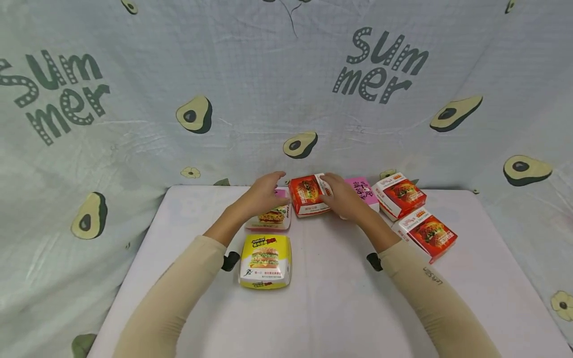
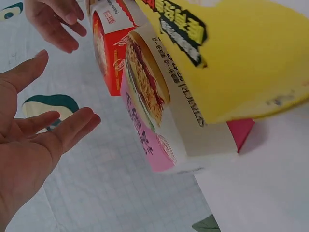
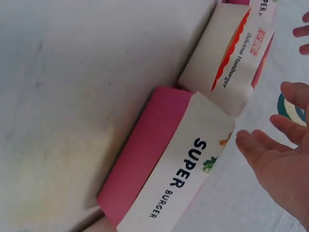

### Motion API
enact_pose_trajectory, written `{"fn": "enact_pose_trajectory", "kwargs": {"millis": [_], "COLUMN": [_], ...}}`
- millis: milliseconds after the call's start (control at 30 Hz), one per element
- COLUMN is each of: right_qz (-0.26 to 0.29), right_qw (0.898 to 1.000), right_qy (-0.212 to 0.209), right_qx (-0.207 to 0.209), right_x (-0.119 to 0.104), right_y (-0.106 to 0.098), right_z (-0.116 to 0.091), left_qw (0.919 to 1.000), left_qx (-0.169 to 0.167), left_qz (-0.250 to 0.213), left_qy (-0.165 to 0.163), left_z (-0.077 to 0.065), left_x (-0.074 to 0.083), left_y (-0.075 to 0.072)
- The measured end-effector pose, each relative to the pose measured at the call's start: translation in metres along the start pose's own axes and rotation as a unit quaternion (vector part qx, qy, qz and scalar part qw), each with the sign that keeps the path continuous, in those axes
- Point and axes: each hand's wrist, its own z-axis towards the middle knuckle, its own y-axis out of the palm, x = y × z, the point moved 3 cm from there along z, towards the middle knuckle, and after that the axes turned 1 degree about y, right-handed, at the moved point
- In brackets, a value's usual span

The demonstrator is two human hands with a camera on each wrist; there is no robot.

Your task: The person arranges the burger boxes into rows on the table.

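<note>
Both hands are over the back row of burger boxes. My left hand (image 1: 264, 195) hovers above the left pink-and-white burger box (image 1: 275, 219), fingers and thumb spread with nothing between them. My right hand (image 1: 342, 196) overlaps the right end of the middle red burger box (image 1: 306, 191) in the head view; its fingers are loosely extended. In the right wrist view the right fingers (image 3: 258, 147) stand beside the pink "Super Burger" box (image 3: 178, 179), apart from it. That pink box (image 1: 363, 190) is partly hidden behind the right hand in the head view.
A yellow burger box (image 1: 265, 261) lies in front of the left pink one. Two more red-and-white boxes, one farther back (image 1: 401, 194) and one nearer (image 1: 429, 232), lie at the right. Behind the white table (image 1: 309, 308) hangs an avocado-print cloth (image 1: 250, 74).
</note>
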Motion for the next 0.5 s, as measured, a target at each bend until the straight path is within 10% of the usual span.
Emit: {"fn": "enact_pose_trajectory", "kwargs": {"millis": [500], "right_qz": [-0.049], "right_qw": [0.998], "right_qy": [-0.008], "right_qx": [-0.024], "right_x": [0.007], "right_y": [-0.009], "right_z": [0.020], "left_qw": [0.9988], "left_qx": [-0.035], "left_qz": [0.005], "left_qy": [-0.032], "left_z": [0.048], "left_x": [0.008], "left_y": [0.014]}}
